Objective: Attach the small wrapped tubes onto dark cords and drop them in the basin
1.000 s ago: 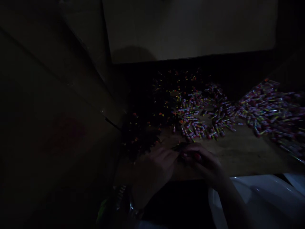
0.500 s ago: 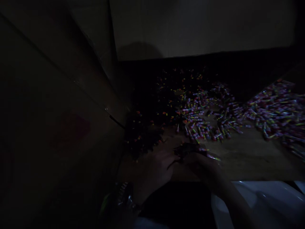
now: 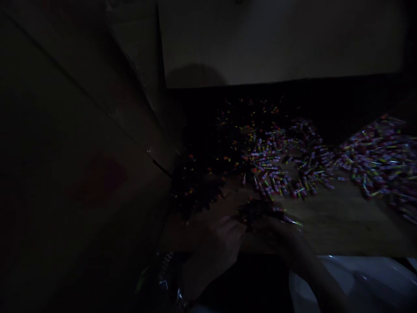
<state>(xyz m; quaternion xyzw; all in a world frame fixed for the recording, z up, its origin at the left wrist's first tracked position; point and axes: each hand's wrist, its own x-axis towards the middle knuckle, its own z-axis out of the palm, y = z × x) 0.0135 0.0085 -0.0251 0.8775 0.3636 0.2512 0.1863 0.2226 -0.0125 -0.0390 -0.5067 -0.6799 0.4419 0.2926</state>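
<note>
The light is very dim and details are hard to see. My left hand (image 3: pixel 226 239) is at the near edge of the wooden tabletop (image 3: pixel 335 213), its fingers bent against a small dark heap (image 3: pixel 256 209). Facing it, my right hand (image 3: pixel 273 230) curls at the heap's near side. What either hand pinches is lost in the dark. A few slim tubes (image 3: pixel 291 221) with pale pink labels and yellow-green ends stick out of the heap beside my right hand. My left wrist wears a shiny band (image 3: pixel 166 265).
Many more slim labelled tubes (image 3: pixel 276 174) lie beyond my hands, with a large pile (image 3: pixel 387 161) at right. Dark pieces with orange and yellow tips (image 3: pixel 198 187) spread at left. A pale panel (image 3: pixel 280 43) stands behind; a white basin-like container (image 3: pixel 355 278) sits at the lower right.
My left hand has shifted right, closer to the dark heap. A dark strip seen between my hands no longer shows. The view has tilted slightly, so everything sits a little lower.
</note>
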